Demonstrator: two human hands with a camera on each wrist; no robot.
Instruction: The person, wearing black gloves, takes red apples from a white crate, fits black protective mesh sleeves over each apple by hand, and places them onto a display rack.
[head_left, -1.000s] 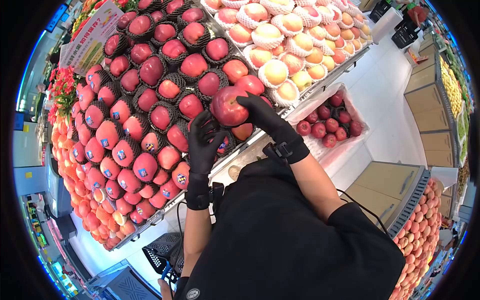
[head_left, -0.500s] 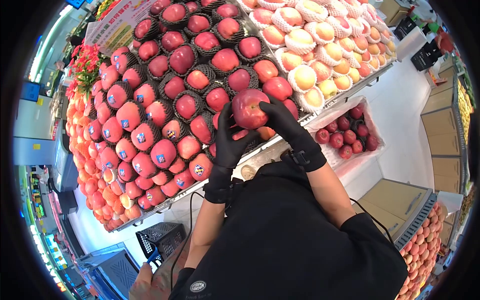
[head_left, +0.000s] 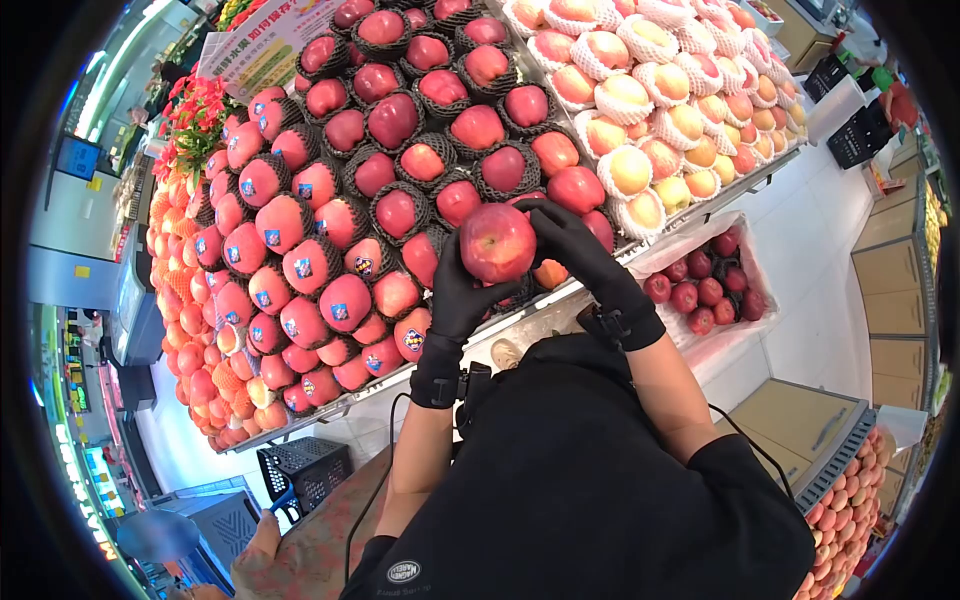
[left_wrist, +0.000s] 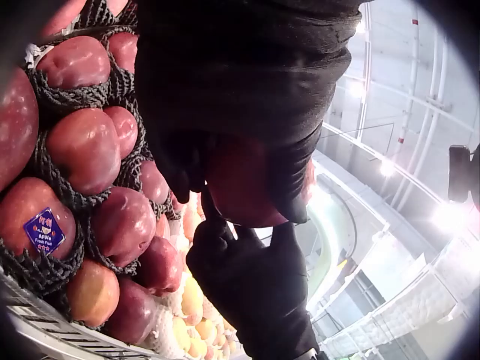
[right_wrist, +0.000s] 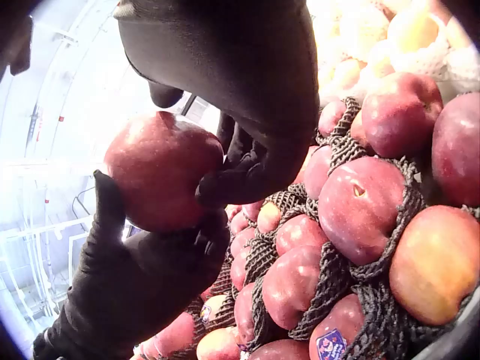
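Currently holds one large red apple in front of the torso, above the front edge of a fruit display; cups it with the black-gloved left hand from the left and underneath, thumb on one side, fingers bent round the other; grips its right side with the fingers of the black-gloved right hand, half curled against the skin; turns a dark-centred hollow of the fruit up toward the head view; stands close by rows of red apples seated in black foam nets, some marked with blue stickers; has pale fruit in white nets just beyond to the right, and a lined box of dark red apples set lower beside the display; has a printed sign and red flowers at the far left; has a black perforated basket low on the left, near another person's hand and a blue handle; wears a black strap on each wrist.
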